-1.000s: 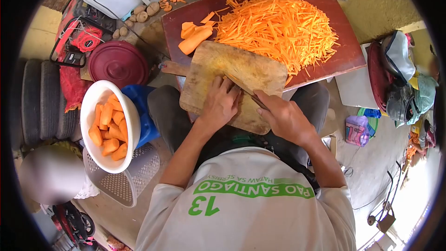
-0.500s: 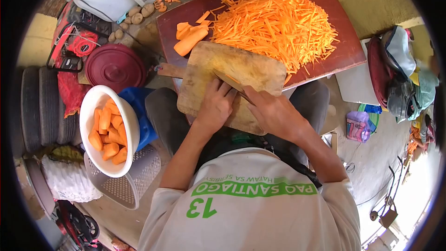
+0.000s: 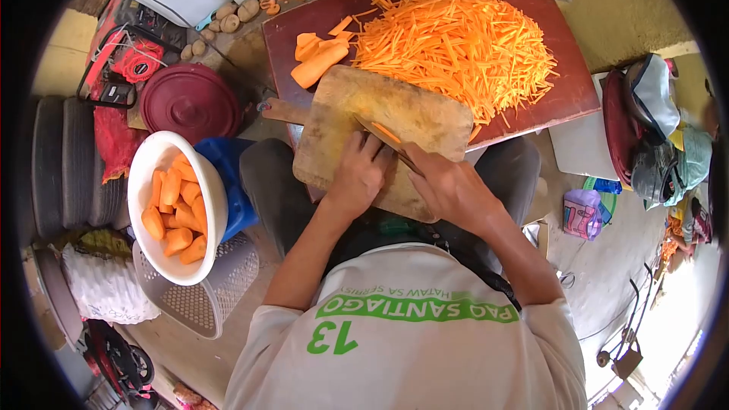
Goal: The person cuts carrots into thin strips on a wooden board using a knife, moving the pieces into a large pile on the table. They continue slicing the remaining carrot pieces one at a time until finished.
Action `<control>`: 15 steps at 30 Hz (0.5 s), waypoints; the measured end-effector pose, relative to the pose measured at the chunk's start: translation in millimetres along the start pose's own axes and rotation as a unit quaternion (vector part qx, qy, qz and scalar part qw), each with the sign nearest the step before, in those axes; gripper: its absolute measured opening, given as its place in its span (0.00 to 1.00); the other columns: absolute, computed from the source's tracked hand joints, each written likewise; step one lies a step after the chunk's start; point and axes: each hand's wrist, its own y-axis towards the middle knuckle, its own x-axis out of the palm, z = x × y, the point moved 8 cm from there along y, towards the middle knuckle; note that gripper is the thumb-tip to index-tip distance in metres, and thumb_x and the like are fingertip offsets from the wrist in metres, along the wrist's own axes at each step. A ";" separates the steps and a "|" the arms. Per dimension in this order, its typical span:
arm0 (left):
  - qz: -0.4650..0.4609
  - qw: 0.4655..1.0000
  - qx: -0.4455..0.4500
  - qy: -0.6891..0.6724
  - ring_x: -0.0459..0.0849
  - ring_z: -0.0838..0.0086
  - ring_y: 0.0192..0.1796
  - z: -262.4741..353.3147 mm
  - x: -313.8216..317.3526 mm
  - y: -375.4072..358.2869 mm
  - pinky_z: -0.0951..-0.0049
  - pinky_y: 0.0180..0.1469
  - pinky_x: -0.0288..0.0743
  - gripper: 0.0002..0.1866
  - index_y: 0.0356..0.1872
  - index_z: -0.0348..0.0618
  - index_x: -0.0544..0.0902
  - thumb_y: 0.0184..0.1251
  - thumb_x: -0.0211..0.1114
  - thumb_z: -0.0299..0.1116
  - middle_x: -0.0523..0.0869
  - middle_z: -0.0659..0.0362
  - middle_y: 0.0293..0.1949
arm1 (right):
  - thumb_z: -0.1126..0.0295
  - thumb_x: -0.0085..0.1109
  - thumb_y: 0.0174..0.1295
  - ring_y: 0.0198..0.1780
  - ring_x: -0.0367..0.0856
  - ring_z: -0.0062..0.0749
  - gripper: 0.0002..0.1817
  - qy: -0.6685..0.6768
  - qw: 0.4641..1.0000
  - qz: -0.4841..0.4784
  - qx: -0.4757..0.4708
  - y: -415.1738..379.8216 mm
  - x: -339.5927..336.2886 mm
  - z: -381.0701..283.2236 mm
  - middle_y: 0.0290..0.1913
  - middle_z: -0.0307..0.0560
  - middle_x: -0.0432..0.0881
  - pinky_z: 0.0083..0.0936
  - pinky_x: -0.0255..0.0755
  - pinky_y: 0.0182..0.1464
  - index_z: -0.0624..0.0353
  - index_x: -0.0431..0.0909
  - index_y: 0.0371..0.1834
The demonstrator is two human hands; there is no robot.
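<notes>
My right hand [image 3: 452,182] is closed around the handle of a kitchen knife [image 3: 370,127], whose blade points up and left over a worn wooden cutting board [image 3: 326,133]. Curled fingers of my left hand [image 3: 359,171] press down on the board right beside the blade; whatever lies under them is hidden. A thin carrot strip [image 3: 387,132] lies along the blade's far side. Beyond the board, a big heap of shredded carrot [image 3: 456,49] covers much of the dark red table [image 3: 573,83]. Several peeled carrot pieces [image 3: 319,62] rest at the board's upper left corner.
On my left, a white basin [image 3: 215,239] of peeled carrots [image 3: 182,190] stands by a blue container [image 3: 237,186] and a perforated basket [image 3: 201,307]. Behind them are a maroon lid [image 3: 190,102] and tyres [image 3: 76,159]. Bags [image 3: 653,99] hang at the right.
The orange strip along the knife's far side shows more clearly now. Both hands keep nearly the same place on the board, and the whole view has shifted slightly.
</notes>
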 end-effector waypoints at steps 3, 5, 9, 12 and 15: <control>0.006 1.000 0.005 -0.003 0.84 0.49 0.54 0.9 -1.5 2.6 0.53 0.61 0.81 0.15 0.53 0.30 0.93 0.67 0.72 0.26 0.88 0.48 0.54 | 0.67 0.66 0.81 0.48 0.91 0.68 0.25 -0.013 1.000 -0.022 -0.008 14.1 4.2 2.0 0.47 0.66 0.91 0.55 0.86 0.47 0.62 0.74 0.76; 0.011 1.000 0.013 0.000 0.84 0.49 0.54 0.9 -4.3 4.0 0.54 0.61 0.82 0.15 0.53 0.30 0.93 0.68 0.72 0.26 0.88 0.47 0.54 | 0.67 0.65 0.81 0.49 0.91 0.68 0.25 -0.033 0.999 -0.035 -0.005 8.0 -0.9 -1.7 0.47 0.66 0.91 0.56 0.85 0.47 0.62 0.74 0.76; 0.007 1.000 0.022 0.012 0.84 0.50 0.55 2.7 -5.1 0.8 0.53 0.61 0.82 0.16 0.53 0.30 0.93 0.67 0.71 0.26 0.88 0.47 0.55 | 0.67 0.66 0.80 0.44 0.92 0.63 0.26 -0.025 0.998 0.012 -0.047 2.1 2.8 -2.9 0.42 0.63 0.90 0.54 0.86 0.42 0.64 0.73 0.75; -0.001 1.000 0.023 0.008 0.85 0.49 0.56 2.1 -5.9 2.2 0.53 0.63 0.82 0.16 0.52 0.30 0.93 0.65 0.71 0.26 0.88 0.47 0.55 | 0.68 0.66 0.80 0.49 0.91 0.67 0.25 -0.020 0.999 -0.016 -0.018 16.6 9.3 0.0 0.47 0.67 0.91 0.56 0.85 0.48 0.61 0.74 0.76; 0.024 0.999 0.040 0.013 0.85 0.49 0.58 0.5 -9.1 4.8 0.53 0.64 0.83 0.17 0.51 0.30 0.92 0.63 0.71 0.26 0.88 0.47 0.55 | 0.68 0.66 0.80 0.49 0.91 0.67 0.24 -0.021 0.999 -0.022 -0.007 11.4 0.6 -6.3 0.47 0.67 0.91 0.57 0.85 0.48 0.61 0.75 0.76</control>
